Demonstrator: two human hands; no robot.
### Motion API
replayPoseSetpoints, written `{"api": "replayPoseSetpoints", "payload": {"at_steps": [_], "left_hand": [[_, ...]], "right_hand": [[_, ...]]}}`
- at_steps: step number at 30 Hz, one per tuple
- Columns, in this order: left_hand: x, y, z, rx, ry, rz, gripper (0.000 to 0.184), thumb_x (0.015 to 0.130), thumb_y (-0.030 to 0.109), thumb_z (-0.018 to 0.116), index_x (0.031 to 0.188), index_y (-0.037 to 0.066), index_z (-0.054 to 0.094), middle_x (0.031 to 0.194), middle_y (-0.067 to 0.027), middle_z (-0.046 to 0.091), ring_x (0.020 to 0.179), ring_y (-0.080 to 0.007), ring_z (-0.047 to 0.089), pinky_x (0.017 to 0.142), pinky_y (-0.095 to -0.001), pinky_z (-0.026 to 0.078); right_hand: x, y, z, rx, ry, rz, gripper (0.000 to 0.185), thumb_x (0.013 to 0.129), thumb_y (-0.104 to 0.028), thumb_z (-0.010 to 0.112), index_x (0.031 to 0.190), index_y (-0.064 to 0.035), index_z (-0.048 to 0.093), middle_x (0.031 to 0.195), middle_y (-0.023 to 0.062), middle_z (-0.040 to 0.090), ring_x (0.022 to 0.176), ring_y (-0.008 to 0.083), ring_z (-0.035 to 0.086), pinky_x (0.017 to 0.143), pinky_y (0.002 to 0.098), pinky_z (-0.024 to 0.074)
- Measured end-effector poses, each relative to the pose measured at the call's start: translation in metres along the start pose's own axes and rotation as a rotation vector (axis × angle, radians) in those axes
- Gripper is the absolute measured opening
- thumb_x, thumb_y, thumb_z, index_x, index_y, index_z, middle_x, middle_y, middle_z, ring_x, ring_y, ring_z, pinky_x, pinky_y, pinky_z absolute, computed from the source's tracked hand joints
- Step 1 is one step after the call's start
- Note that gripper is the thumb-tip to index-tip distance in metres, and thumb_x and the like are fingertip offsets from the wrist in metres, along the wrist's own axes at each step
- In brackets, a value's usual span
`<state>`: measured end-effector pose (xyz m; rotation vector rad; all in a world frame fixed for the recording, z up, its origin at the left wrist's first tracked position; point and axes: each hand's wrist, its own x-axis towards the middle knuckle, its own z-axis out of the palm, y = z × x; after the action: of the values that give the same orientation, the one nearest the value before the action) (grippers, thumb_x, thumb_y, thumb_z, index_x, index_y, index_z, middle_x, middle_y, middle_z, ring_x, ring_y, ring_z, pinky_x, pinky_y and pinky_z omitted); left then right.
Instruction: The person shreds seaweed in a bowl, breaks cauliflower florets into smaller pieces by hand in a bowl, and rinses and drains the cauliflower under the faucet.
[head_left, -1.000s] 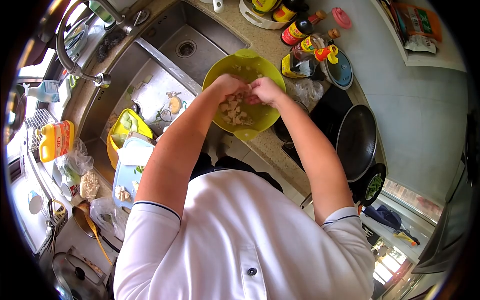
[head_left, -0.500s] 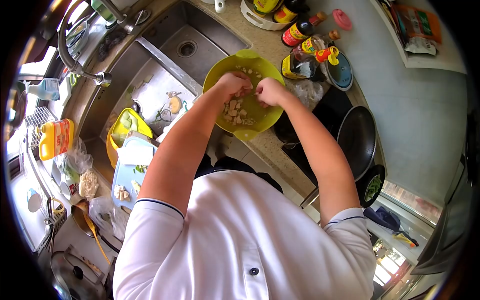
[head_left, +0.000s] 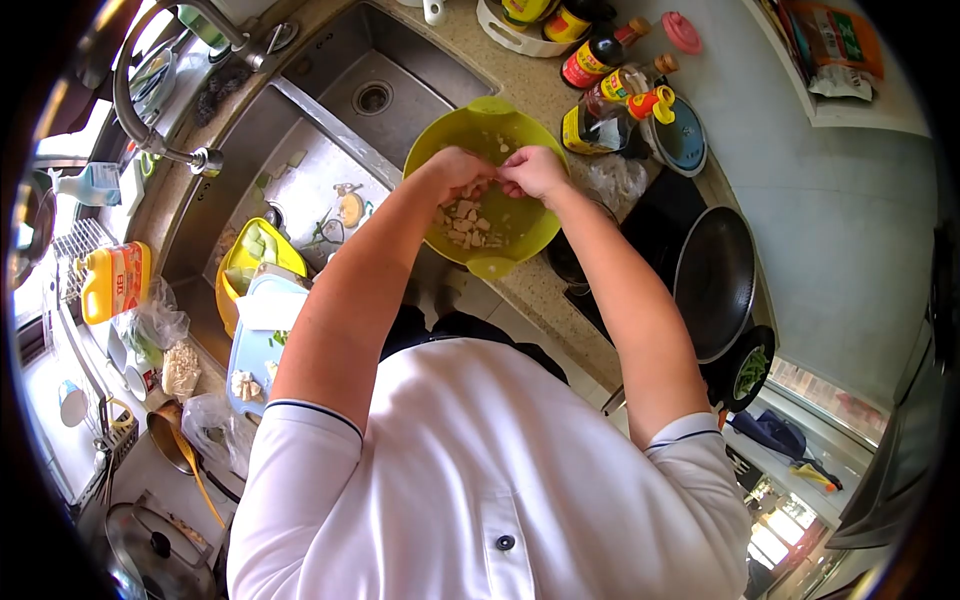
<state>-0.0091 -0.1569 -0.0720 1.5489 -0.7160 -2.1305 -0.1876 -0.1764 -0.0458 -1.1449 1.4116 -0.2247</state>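
Note:
A yellow-green basin (head_left: pixel 540 232) stands at the counter edge beside the sink. Pale, torn-looking food pieces (head_left: pixel 466 225) are gathered in its lower left, and a few smaller ones lie toward its far side. Inside the rim, my left hand (head_left: pixel 462 173) has its fingers curled in around something pale, mostly hidden by the hand. My right hand (head_left: pixel 534 172) pinches at the same spot, its fingertips meeting those of my left hand. What sits between the right fingertips is too small to make out.
A double sink (head_left: pixel 330 170) is to the left, with scraps and a yellow container (head_left: pixel 290 250) of cut green pieces. A blue cutting board (head_left: pixel 255 350) lies nearer. Sauce bottles (head_left: pixel 597 125) stand behind right; a black wok (head_left: pixel 715 285) is at right.
My right hand has moved left, so its fingertips now meet my left hand. The left hand has shifted only slightly, and the basin stays in place.

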Motion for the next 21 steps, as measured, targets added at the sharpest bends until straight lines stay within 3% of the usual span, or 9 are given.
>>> {"api": "replayPoseSetpoints", "payload": {"at_steps": [3, 7, 13, 16, 18, 19, 21], "left_hand": [[-0.003, 0.0, 0.0, -0.024, 0.04, 0.014, 0.014, 0.081, 0.008, 0.074, 0.091, 0.001, 0.069, 0.079, -0.0074, 0.064, 0.066, -0.0163, 0.06, 0.055, -0.027, 0.046], [-0.002, -0.001, -0.002, -0.046, 0.004, 0.043, 0.013, 0.083, 0.009, 0.072, 0.092, 0.0, 0.068, 0.078, -0.0068, 0.064, 0.066, -0.0161, 0.06, 0.055, -0.0265, 0.046], [-0.001, -0.002, 0.002, -0.052, 0.008, 0.08, 0.012, 0.085, 0.009, 0.07, 0.092, 0.0, 0.068, 0.078, -0.0065, 0.066, 0.065, -0.0157, 0.06, 0.056, -0.0285, 0.047], [-0.006, 0.002, 0.007, -0.003, 0.023, 0.098, 0.013, 0.086, 0.008, 0.068, 0.095, 0.0, 0.069, 0.079, -0.0064, 0.067, 0.066, -0.0151, 0.06, 0.057, -0.0291, 0.048], [0.001, -0.002, 0.005, 0.076, 0.131, 0.13, 0.012, 0.086, 0.008, 0.065, 0.094, 0.001, 0.069, 0.077, -0.0061, 0.065, 0.065, -0.0146, 0.059, 0.057, -0.0287, 0.048], [0.0, 0.0, 0.004, 0.075, 0.132, 0.131, 0.012, 0.086, 0.008, 0.065, 0.094, 0.001, 0.069, 0.077, -0.0061, 0.065, 0.065, -0.0146, 0.059, 0.057, -0.0287, 0.048], [-0.003, 0.004, 0.002, -0.049, 0.179, 0.168, 0.011, 0.086, 0.01, 0.065, 0.09, 0.0, 0.067, 0.075, -0.0072, 0.062, 0.063, -0.0162, 0.057, 0.057, -0.0293, 0.048]], "right_hand": [[0.004, 0.01, 0.006, 0.128, -0.002, -0.075, 0.014, 0.083, -0.01, 0.073, 0.088, 0.0016, 0.066, 0.074, 0.0088, 0.068, 0.057, 0.0157, 0.065, 0.05, 0.0267, 0.0514], [0.007, 0.013, 0.008, 0.046, 0.044, -0.117, 0.013, 0.083, -0.009, 0.073, 0.087, 0.001, 0.066, 0.071, 0.0088, 0.067, 0.057, 0.0153, 0.065, 0.048, 0.0275, 0.0505], [0.012, 0.009, 0.006, -0.019, 0.002, -0.039, 0.011, 0.088, -0.009, 0.061, 0.085, 0.0013, 0.066, 0.07, 0.0088, 0.066, 0.055, 0.0171, 0.065, 0.047, 0.0298, 0.0499], [-0.003, 0.0, 0.007, -0.082, -0.016, 0.0, 0.014, 0.085, -0.012, 0.061, 0.085, 0.001, 0.067, 0.073, 0.0132, 0.069, 0.06, 0.0251, 0.067, 0.053, 0.0361, 0.0531], [-0.037, -0.012, 0.016, -0.802, 0.307, -0.411, 0.016, 0.079, -0.016, 0.066, 0.083, -0.0015, 0.069, 0.078, 0.0178, 0.07, 0.071, 0.0332, 0.068, 0.065, 0.042, 0.0548], [-0.046, -0.02, 0.024, -0.749, 0.215, -0.294, 0.015, 0.072, -0.018, 0.072, 0.081, -0.0062, 0.071, 0.084, 0.0162, 0.07, 0.078, 0.0322, 0.068, 0.073, 0.0402, 0.0538], [-0.05, -0.01, 0.042, -0.671, 0.104, -0.401, 0.018, 0.072, -0.02, 0.074, 0.083, -0.0057, 0.072, 0.083, 0.0151, 0.07, 0.08, 0.032, 0.069, 0.072, 0.0402, 0.054]]}}
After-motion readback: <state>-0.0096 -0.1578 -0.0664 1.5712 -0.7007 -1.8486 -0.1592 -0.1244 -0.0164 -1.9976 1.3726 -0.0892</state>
